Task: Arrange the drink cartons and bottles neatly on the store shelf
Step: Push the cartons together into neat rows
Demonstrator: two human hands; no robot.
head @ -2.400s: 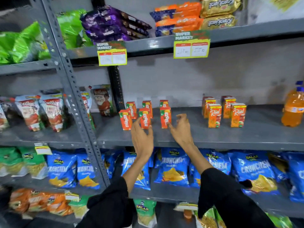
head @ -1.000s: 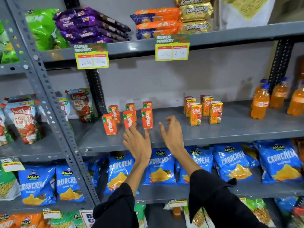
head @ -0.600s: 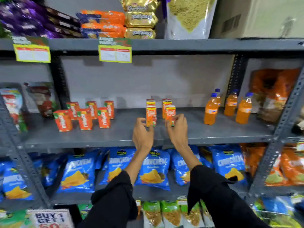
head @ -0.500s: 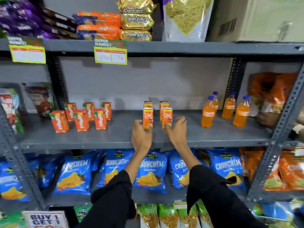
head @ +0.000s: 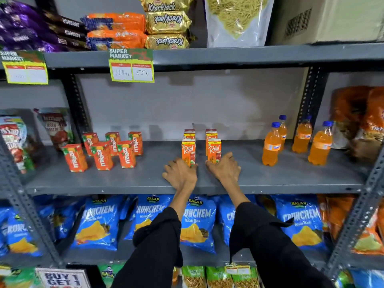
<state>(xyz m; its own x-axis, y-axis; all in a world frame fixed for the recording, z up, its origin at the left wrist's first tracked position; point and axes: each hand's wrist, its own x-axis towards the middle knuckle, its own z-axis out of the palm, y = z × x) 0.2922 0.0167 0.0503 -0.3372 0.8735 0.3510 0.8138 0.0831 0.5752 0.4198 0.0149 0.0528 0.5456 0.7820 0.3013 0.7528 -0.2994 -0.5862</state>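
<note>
On the grey middle shelf (head: 270, 179), orange Real cartons stand upright in two rows of two, the front pair (head: 188, 151) (head: 214, 149) ahead of the back pair (head: 189, 134). My left hand (head: 180, 173) lies palm down on the shelf, its fingertips touching the base of the front left carton. My right hand (head: 225, 169) lies the same way against the front right carton. Neither hand wraps a carton. Several red-orange Maaza cartons (head: 101, 151) stand grouped to the left. Several orange soda bottles (head: 271, 146) with blue caps stand to the right.
Blue Crunchem chip bags (head: 195, 223) hang on the shelf below. Tomato sauce pouches (head: 56, 127) are at the left, orange snack bags (head: 365, 121) at the right. Biscuit packs (head: 166, 23) and a price tag (head: 132, 66) sit on the shelf above. A steel post (head: 361, 206) stands at the right.
My view swung right, from the Maaza cartons to the Real cartons. Both hands moved over to the front Real pair, closed around them, then dropped low onto the shelf at their bases.
</note>
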